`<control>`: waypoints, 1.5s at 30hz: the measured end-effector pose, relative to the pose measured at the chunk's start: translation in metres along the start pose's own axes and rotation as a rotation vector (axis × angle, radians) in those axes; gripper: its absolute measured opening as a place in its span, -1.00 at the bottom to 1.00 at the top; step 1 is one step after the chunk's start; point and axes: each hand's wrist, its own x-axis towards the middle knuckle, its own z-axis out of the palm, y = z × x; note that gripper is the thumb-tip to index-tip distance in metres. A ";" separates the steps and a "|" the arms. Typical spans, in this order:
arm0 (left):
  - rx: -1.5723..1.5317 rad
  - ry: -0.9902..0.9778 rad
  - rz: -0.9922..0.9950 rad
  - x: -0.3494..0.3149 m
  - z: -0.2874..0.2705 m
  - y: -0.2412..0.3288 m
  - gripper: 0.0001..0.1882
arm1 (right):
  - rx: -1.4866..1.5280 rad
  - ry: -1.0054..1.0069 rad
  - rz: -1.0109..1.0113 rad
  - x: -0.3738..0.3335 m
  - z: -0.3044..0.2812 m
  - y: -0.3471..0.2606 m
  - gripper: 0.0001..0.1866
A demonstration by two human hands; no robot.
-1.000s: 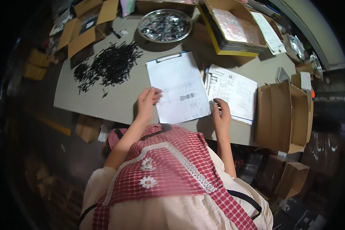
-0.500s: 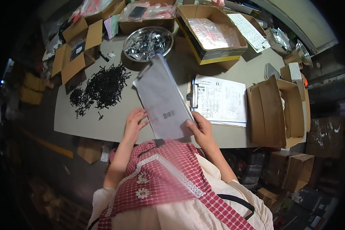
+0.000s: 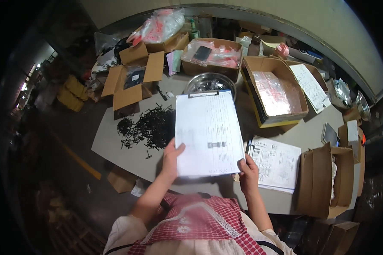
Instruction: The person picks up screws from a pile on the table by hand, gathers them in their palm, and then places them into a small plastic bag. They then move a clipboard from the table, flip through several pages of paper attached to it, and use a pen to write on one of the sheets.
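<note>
Both hands grip a clipboard (image 3: 208,134) by its lower corners: the left hand (image 3: 171,158) pinches the bottom left corner with its thumb on the paper, and the right hand (image 3: 247,166) closes on the bottom right corner. Its white printed sheet sits under a metal clip, raised over the bench (image 3: 115,146) near its front edge. Half a second ago the board was tilted steeply; now it faces up squarely. Small black parts (image 3: 151,127) lie heaped toward the left edge, a steel bowl (image 3: 208,82) behind the clipboard, and stapled papers (image 3: 275,161) just right of it.
</note>
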 end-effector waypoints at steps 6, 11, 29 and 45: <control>-0.044 -0.041 0.141 0.094 0.024 0.050 -0.62 | -0.138 -0.117 -0.101 0.020 -0.006 -0.016 -0.68; -0.068 -0.249 0.101 0.139 0.098 0.085 -0.61 | 0.005 -0.046 -0.138 0.021 -0.038 -0.041 -0.56; 0.646 -0.991 0.442 0.108 0.205 -0.011 -0.77 | 0.114 0.467 -0.814 0.174 -0.186 -0.252 -0.59; 1.314 -0.795 0.303 0.019 0.134 -0.133 -0.44 | -1.679 0.783 -0.180 -0.037 -0.216 -0.048 -0.50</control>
